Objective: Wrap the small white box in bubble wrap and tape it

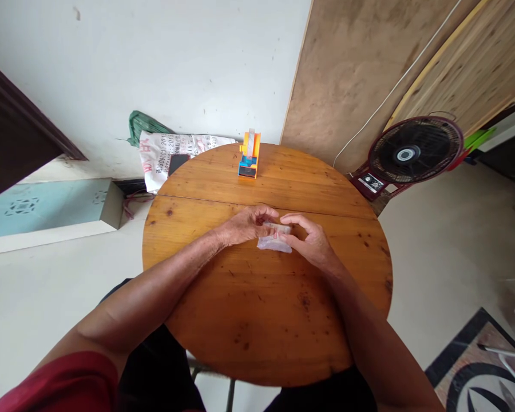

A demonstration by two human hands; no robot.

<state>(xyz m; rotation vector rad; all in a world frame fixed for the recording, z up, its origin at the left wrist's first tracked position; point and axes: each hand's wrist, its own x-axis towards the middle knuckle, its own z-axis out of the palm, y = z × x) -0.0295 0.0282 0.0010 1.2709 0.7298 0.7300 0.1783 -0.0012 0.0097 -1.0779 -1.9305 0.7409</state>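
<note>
A small clear plastic packet [274, 243] with some red print lies between my hands over the middle of the round wooden table [257, 320]. My left hand [251, 223] grips its left upper part, thumb on the near side and fingers curled over the far side. From the right, my right hand [309, 237] holds its other end, the thumb pressed on the plastic and the index finger arched above. The packet's lower edge hangs loose and crumpled. What is inside it is too small to make out.
An orange and blue tape dispenser [249, 154] with a clear roll stands at the table's far edge. Behind the table are a printed white sack [152, 157] and a green bag [143, 126]. A dark red fan [412, 154] stands to the right, a pale blue box [47, 206] left.
</note>
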